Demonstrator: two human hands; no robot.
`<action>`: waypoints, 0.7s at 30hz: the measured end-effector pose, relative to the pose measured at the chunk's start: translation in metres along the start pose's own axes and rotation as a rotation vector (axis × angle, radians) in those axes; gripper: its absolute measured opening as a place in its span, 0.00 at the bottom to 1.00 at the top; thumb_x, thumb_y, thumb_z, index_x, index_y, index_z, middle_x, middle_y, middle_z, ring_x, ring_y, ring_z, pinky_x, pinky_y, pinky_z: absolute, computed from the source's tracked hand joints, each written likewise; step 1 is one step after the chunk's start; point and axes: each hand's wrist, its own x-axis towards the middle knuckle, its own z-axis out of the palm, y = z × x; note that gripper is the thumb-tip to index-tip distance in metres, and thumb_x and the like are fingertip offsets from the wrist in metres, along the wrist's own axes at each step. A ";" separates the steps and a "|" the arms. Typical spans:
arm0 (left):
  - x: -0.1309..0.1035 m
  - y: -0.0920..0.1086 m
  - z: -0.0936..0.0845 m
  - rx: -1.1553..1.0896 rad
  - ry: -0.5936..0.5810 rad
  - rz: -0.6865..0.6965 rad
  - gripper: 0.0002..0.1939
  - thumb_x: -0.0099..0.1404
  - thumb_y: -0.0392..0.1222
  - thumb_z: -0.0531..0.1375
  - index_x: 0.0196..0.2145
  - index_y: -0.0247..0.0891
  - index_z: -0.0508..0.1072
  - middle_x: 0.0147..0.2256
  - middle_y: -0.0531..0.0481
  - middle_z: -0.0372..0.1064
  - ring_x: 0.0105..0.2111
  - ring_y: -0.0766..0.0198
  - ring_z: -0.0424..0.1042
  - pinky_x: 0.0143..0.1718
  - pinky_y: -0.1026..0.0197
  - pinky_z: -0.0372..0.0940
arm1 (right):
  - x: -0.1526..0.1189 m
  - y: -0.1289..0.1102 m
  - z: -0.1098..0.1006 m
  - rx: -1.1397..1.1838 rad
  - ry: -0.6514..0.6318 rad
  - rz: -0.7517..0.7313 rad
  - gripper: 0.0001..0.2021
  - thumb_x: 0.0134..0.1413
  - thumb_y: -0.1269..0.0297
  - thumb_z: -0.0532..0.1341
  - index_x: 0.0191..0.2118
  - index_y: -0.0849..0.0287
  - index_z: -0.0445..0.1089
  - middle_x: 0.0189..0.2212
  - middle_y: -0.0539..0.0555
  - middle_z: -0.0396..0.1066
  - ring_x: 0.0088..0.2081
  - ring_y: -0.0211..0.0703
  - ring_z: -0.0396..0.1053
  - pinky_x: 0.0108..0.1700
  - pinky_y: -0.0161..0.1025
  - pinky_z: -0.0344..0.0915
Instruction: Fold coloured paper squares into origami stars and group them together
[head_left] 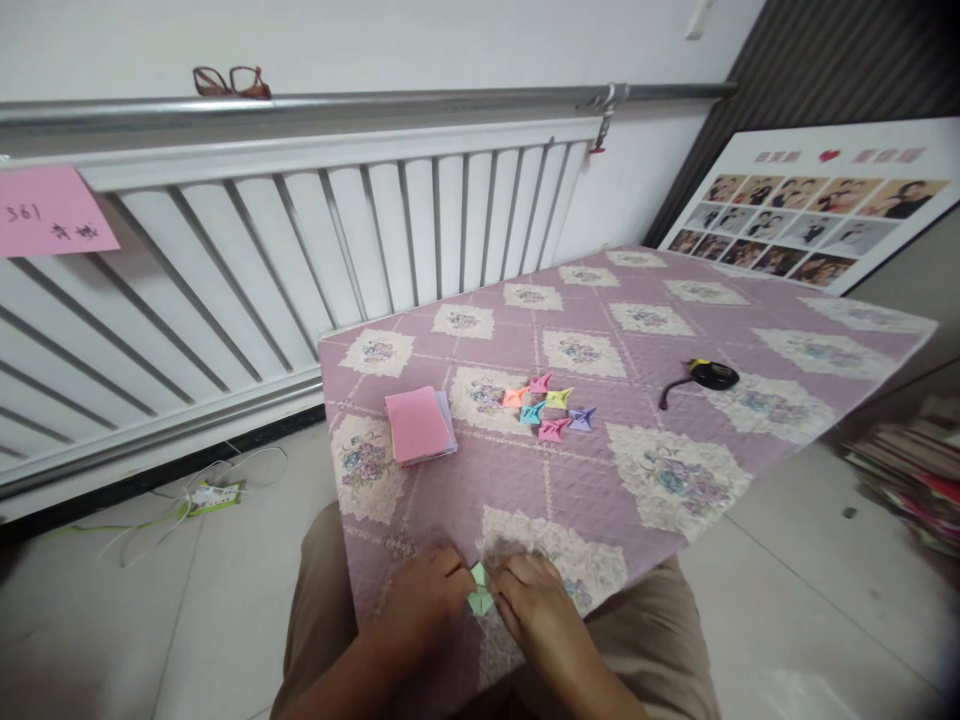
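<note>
A small folded piece of green paper (pixel 481 590) lies at the near edge of the table, between my two hands. My left hand (pixel 431 592) has its fingers closed at the paper's left side. On the right side, the closed fingers of my right hand (pixel 531 592) hold the same paper, and both hands partly cover it. Farther up the table, several small folded paper pieces (pixel 553 430) in pink, orange, yellow, blue and purple sit in a cluster. To their left is a stack of square paper sheets (pixel 420 426) with a pink one on top.
The table (pixel 517 480) has a purple flowered cloth. A black and yellow object (pixel 712 375) with a strap lies on its right. Behind stand a white radiator (pixel 397 230) and a photo board (pixel 810 210). Glasses (pixel 231 82) rest on the pipe; a power strip (pixel 216 496) is on the floor.
</note>
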 end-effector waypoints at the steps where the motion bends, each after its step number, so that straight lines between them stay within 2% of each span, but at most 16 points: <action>1: -0.001 -0.001 0.002 0.001 0.005 0.010 0.09 0.69 0.34 0.55 0.34 0.38 0.75 0.37 0.49 0.72 0.36 0.61 0.69 0.35 0.61 0.61 | -0.001 0.000 0.001 -0.007 0.006 -0.007 0.05 0.58 0.72 0.62 0.32 0.55 0.70 0.29 0.50 0.70 0.34 0.43 0.67 0.39 0.39 0.57; 8: -0.010 -0.003 0.006 0.030 0.104 0.085 0.08 0.69 0.34 0.56 0.35 0.40 0.75 0.37 0.52 0.72 0.36 0.62 0.69 0.35 0.62 0.60 | -0.005 0.000 0.003 -0.011 0.073 -0.041 0.07 0.54 0.74 0.64 0.30 0.56 0.70 0.29 0.49 0.71 0.33 0.42 0.66 0.38 0.39 0.58; 15: -0.015 -0.003 0.013 0.067 0.205 0.110 0.05 0.68 0.36 0.59 0.35 0.41 0.74 0.34 0.53 0.71 0.34 0.61 0.68 0.32 0.62 0.60 | -0.007 -0.001 0.001 0.013 0.125 -0.066 0.07 0.56 0.75 0.62 0.33 0.54 0.72 0.31 0.49 0.72 0.34 0.42 0.66 0.39 0.38 0.60; 21: -0.023 -0.001 0.019 0.103 0.334 0.180 0.05 0.69 0.37 0.58 0.42 0.42 0.71 0.37 0.53 0.71 0.35 0.61 0.68 0.34 0.60 0.62 | -0.015 -0.006 0.002 0.036 0.169 -0.053 0.09 0.56 0.76 0.61 0.37 0.53 0.73 0.35 0.50 0.73 0.37 0.44 0.67 0.41 0.40 0.61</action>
